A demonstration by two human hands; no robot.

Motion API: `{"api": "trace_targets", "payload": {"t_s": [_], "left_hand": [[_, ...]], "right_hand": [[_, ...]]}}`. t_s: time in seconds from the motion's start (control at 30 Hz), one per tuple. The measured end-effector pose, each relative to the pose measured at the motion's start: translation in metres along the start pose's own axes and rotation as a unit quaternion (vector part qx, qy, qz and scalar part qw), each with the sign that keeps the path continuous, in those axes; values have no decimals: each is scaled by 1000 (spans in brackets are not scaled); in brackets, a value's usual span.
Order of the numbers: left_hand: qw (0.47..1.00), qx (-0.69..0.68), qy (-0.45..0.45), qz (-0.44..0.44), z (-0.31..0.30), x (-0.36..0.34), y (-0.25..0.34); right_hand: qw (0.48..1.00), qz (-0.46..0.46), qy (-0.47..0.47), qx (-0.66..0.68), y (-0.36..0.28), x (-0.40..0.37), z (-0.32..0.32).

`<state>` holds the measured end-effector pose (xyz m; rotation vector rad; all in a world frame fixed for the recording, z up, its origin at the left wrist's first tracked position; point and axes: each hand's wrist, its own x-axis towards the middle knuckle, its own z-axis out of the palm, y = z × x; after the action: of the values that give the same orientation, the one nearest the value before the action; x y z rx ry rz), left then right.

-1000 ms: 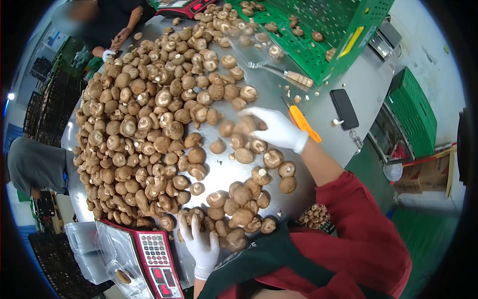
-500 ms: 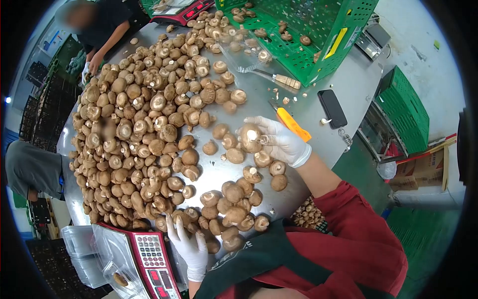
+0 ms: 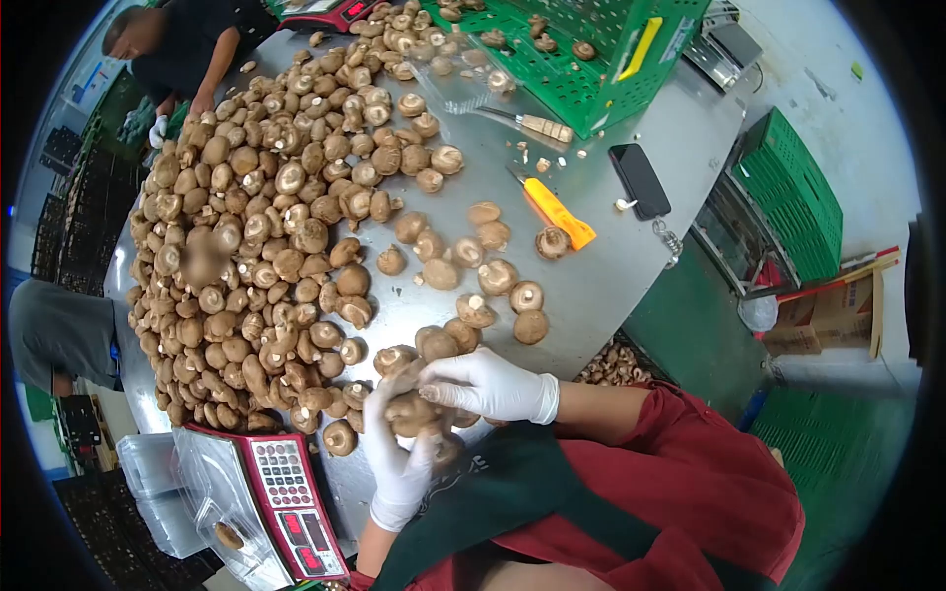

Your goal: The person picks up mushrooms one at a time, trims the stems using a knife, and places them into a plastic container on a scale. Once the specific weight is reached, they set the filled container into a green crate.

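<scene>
A large heap of brown mushrooms covers a round steel table. Close to my body, both my white-gloved hands meet over one mushroom. My left hand cups it from below. My right hand pinches it from the right side, its fingers on the cap's top. More mushrooms lie loose just beyond my hands.
A red scale with a clear tray sits at the near left. An orange knife, a black phone, a wooden-handled knife and a green crate lie on the right. Another person works at the far side.
My right hand lifted a mushroom at mid-table and pulled back toward my body. My left hand rose from the table edge and joined it on the mushroom.
</scene>
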<state>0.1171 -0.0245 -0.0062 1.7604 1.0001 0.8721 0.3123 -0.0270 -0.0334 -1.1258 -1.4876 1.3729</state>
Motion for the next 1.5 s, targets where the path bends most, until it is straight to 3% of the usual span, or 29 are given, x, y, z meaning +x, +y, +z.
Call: {"api": "trace_targets", "payload": {"t_s": [0.07,0.1,0.17,0.2,0.27,0.37,0.4,0.43,0.5,0.63,0.73,0.83,0.87,0.9,0.97,1.0,1.03,1.07,1.1,1.17,1.23,1.27,1.3,1.4,1.43,1.5], "left_hand": [[996,2,69,-58,-6,-13,2],[991,-11,103,-89,-8,-14,6],[993,35,66,-92,-18,-5,26],[997,65,-28,-42,-24,7,39],[970,110,-202,76,-23,38,75],[890,108,-375,234,35,73,143],[865,118,-384,301,59,69,156],[845,203,-289,401,82,58,170],[812,253,-239,469,103,40,187],[809,244,-253,471,109,31,201],[812,238,-259,466,102,31,202],[830,212,-279,434,86,35,204],[840,202,-288,413,77,36,202],[853,190,-295,385,65,39,197],[883,215,-343,239,32,49,168],[857,298,-393,150,20,54,142],[937,191,-205,210,-2,51,103],[968,173,-149,100,-13,46,75],[985,150,-90,-12,-21,43,52],[989,149,-19,-7,-30,44,16],[997,58,29,-29,-26,52,3],[998,23,18,-61,-25,56,2],[999,18,1,-33,-23,62,5],[996,34,-50,68,-13,75,17],[997,13,-51,47,-13,74,11],[998,-26,-53,6,-12,71,-6]], "right_hand": [[982,-59,29,-179,-2,-5,-16],[965,-105,105,-215,-3,-3,-26],[931,-93,204,-289,-2,-1,-59],[929,-34,240,-278,-1,3,-74],[876,-86,271,-390,5,14,-99],[859,-116,180,-464,4,41,-97],[846,-122,134,-501,5,51,-88],[840,-117,116,-517,13,60,-81],[826,-110,82,-547,34,75,-75],[893,-71,92,-435,42,86,-85],[845,-94,56,-524,28,78,-83],[834,-94,51,-541,22,87,-78],[831,-24,10,-555,26,99,-81],[860,-16,16,-510,25,100,-83],[909,-1,34,-415,21,101,-92],[955,101,7,-278,3,97,-97],[991,98,0,-95,5,92,-98],[991,92,-8,93,12,84,-98],[957,83,-17,276,17,77,-96],[896,56,-84,433,19,66,-88],[818,59,-116,561,29,57,-75],[777,73,-116,614,40,56,-63],[733,87,-116,665,45,54,-52],[759,149,-59,631,22,50,-31],[764,165,-52,622,16,51,-26],[896,174,1,408,3,41,-28]]}}
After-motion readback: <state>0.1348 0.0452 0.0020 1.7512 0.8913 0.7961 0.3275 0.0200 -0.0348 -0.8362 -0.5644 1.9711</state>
